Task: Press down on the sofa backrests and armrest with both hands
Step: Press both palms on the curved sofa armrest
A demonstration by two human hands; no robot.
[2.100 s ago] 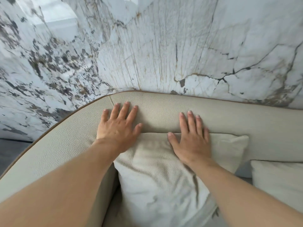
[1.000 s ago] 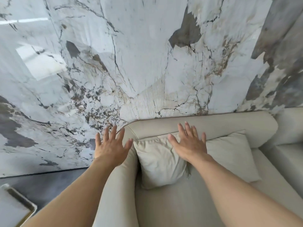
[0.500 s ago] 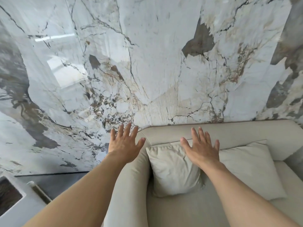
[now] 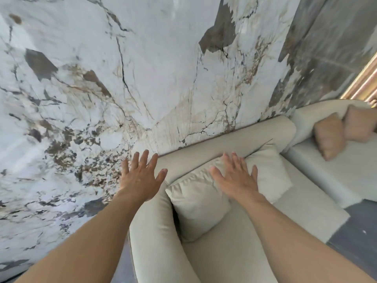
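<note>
A beige sofa stands against a marble wall; its rounded backrest (image 4: 234, 139) runs up to the right and its armrest (image 4: 151, 231) comes toward me on the left. My left hand (image 4: 140, 178) hovers with spread fingers over the corner where armrest meets backrest, holding nothing. My right hand (image 4: 236, 178) is also spread and empty, held over two pale cushions (image 4: 200, 203) that lean on the backrest. Whether either palm touches the sofa cannot be told; both look lifted.
A glossy marble wall (image 4: 142, 68) rises right behind the backrest. To the right a second pale sofa section (image 4: 326, 172) carries two tan cushions (image 4: 330, 135). Dark grey floor (image 4: 359, 227) shows at the lower right and beside the armrest.
Both hands lifted off the backrest and drew back as my view pulled away and turned right. The second sofa section with tan cushions has come into view.
</note>
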